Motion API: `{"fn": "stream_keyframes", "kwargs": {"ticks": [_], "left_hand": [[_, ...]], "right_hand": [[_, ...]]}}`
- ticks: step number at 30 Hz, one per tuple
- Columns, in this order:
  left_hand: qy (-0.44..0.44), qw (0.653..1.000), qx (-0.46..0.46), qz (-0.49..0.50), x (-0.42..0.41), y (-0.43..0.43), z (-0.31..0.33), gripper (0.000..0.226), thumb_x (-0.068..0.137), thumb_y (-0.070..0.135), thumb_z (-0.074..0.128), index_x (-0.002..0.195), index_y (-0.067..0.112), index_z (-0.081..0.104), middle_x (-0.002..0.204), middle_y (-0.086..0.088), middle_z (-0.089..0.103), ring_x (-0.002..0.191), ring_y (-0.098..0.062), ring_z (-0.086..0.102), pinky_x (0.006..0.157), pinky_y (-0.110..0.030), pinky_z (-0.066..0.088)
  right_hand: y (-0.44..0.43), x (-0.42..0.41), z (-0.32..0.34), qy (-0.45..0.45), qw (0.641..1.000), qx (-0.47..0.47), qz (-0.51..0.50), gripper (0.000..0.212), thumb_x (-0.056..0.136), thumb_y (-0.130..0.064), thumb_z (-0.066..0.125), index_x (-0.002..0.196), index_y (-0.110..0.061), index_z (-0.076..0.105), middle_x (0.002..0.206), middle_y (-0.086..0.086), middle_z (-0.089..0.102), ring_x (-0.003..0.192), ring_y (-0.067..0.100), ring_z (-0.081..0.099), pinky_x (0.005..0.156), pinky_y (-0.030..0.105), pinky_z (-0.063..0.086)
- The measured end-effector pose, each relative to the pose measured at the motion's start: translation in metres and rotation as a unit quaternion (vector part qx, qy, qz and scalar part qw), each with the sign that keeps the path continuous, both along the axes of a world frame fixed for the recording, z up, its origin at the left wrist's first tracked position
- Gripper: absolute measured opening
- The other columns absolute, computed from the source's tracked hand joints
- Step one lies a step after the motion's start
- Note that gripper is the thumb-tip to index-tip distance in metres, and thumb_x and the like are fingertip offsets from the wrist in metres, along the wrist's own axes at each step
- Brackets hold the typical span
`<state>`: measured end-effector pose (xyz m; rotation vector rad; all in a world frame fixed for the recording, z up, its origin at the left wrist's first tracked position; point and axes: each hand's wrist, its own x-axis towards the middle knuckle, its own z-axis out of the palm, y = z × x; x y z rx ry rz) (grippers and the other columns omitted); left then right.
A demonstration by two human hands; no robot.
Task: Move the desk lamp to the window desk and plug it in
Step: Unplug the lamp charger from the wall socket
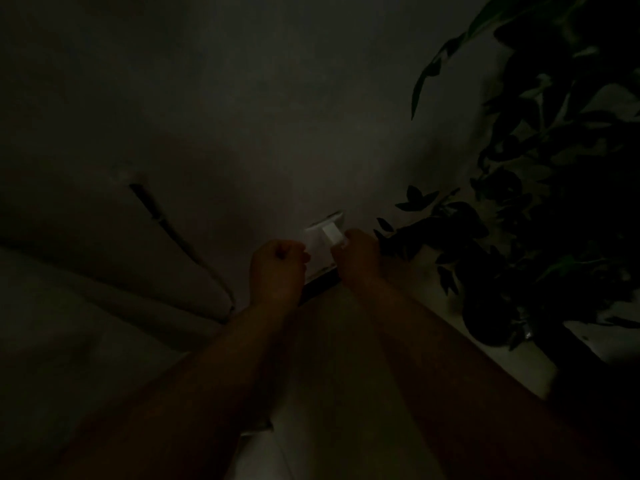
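- Two hands reach to a pale wall socket [323, 242] low on the dim wall [242, 116].
- Right hand [358, 259] pinches a white plug [333, 233], its long axis pointing into the socket, already touching the plate.
- Left hand [277, 263] is curled just beside the plate; whether it holds anything, I cannot tell.
- Potted plant [519, 220] crowds the right; leftward lies open room.
- Lamp itself is out of view.

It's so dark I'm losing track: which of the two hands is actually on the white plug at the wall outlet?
The right hand, nearer the plant: its fingers close on the white plug at the wall outlet. The left hand is a fist beside the outlet's left edge.
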<state>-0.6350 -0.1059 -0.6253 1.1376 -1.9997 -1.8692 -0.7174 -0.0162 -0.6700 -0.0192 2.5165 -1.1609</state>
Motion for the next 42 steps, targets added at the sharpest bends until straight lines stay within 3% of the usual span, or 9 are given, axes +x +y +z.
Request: {"fn": "stream_keyframes", "kwargs": {"ticks": [4,9,20,27,29,33,37,39,42], "left_hand": [[-0.011,1.0,0.002,0.001,-0.007,-0.003,-0.018,0.019,0.094,0.018,0.047,0.095,0.01,0.065,0.098,-0.01,0.069,0.088,-0.023,0.063,0.068,-0.026,0.048],[-0.013,1.0,0.006,-0.003,-0.01,-0.003,-0.028,0.025,0.095,0.018,0.047,0.074,0.02,0.06,0.097,-0.012,0.068,0.089,-0.025,0.063,0.08,-0.034,0.051],[-0.011,1.0,0.018,0.015,-0.006,0.001,-0.021,0.019,0.096,0.018,0.047,0.085,0.013,0.062,0.097,-0.009,0.068,0.088,-0.023,0.063,0.071,-0.027,0.05],[-0.003,0.999,0.029,0.013,0.009,0.017,0.018,0.019,0.094,0.015,0.049,0.079,0.015,0.06,0.093,-0.011,0.067,0.084,-0.022,0.061,0.063,-0.023,0.047],[-0.007,0.999,0.039,0.012,0.017,0.021,0.03,0.018,0.094,0.014,0.05,0.078,0.015,0.06,0.087,-0.008,0.066,0.08,-0.021,0.06,0.065,-0.024,0.047],[-0.056,0.996,0.061,-0.013,0.042,0.031,0.049,0.026,0.091,0.015,0.051,0.065,0.014,0.054,0.082,-0.012,0.061,0.08,-0.023,0.058,0.074,-0.031,0.046],[-0.084,0.989,0.106,-0.054,0.07,0.047,0.075,0.026,0.094,0.014,0.055,0.068,0.012,0.058,0.071,-0.001,0.058,0.066,-0.012,0.055,0.055,-0.018,0.047],[-0.083,0.987,0.109,-0.085,0.081,0.056,0.091,0.019,0.096,0.019,0.054,0.082,0.012,0.064,0.077,0.005,0.058,0.071,-0.009,0.055,0.059,-0.015,0.046],[-0.076,0.987,0.131,-0.061,0.099,0.067,0.116,0.023,0.096,0.027,0.054,0.104,0.01,0.067,0.086,0.005,0.062,0.074,-0.009,0.056,0.064,-0.019,0.046]], "right_hand": [[-0.014,-0.015,-0.016,-0.023,1.0,-0.005,0.004,0.037,0.099,-0.02,0.046,0.132,-0.003,0.051,0.135,0.018,0.055,0.119,0.031,0.055,0.083,0.027,0.042],[-0.022,-0.028,-0.032,-0.044,0.999,0.0,-0.016,0.038,0.102,-0.028,0.039,0.127,-0.003,0.054,0.133,0.018,0.056,0.114,0.029,0.056,0.082,0.029,0.043],[0.001,-0.019,-0.034,-0.021,0.998,0.058,0.021,0.036,0.099,-0.018,0.047,0.127,0.004,0.054,0.133,0.024,0.056,0.118,0.034,0.055,0.09,0.035,0.047],[0.036,0.0,0.004,0.012,0.999,0.042,0.032,0.03,0.098,-0.018,0.049,0.113,0.006,0.061,0.11,0.021,0.063,0.086,0.018,0.047,0.052,0.024,0.031],[0.042,0.009,0.018,0.01,0.999,0.029,0.038,0.031,0.097,-0.018,0.051,0.114,0.006,0.06,0.095,0.012,0.06,0.087,0.019,0.049,0.054,0.024,0.032],[0.053,0.036,0.048,-0.017,0.999,-0.012,0.046,0.036,0.094,-0.023,0.056,0.119,0.003,0.061,0.116,0.018,0.064,0.107,0.031,0.061,0.076,0.026,0.043],[0.065,0.067,0.079,-0.042,0.995,-0.065,0.055,0.038,0.092,-0.025,0.061,0.119,0.001,0.064,0.112,0.015,0.067,0.095,0.022,0.062,0.065,0.021,0.044],[0.073,0.082,0.093,-0.045,0.994,-0.081,0.06,0.036,0.089,-0.024,0.064,0.115,0.0,0.067,0.112,0.015,0.069,0.091,0.02,0.063,0.061,0.02,0.046],[0.086,0.105,0.123,-0.058,0.992,-0.087,0.065,0.034,0.084,-0.025,0.07,0.111,-0.004,0.071,0.111,0.013,0.072,0.093,0.023,0.068,0.078,0.036,0.058]]}}
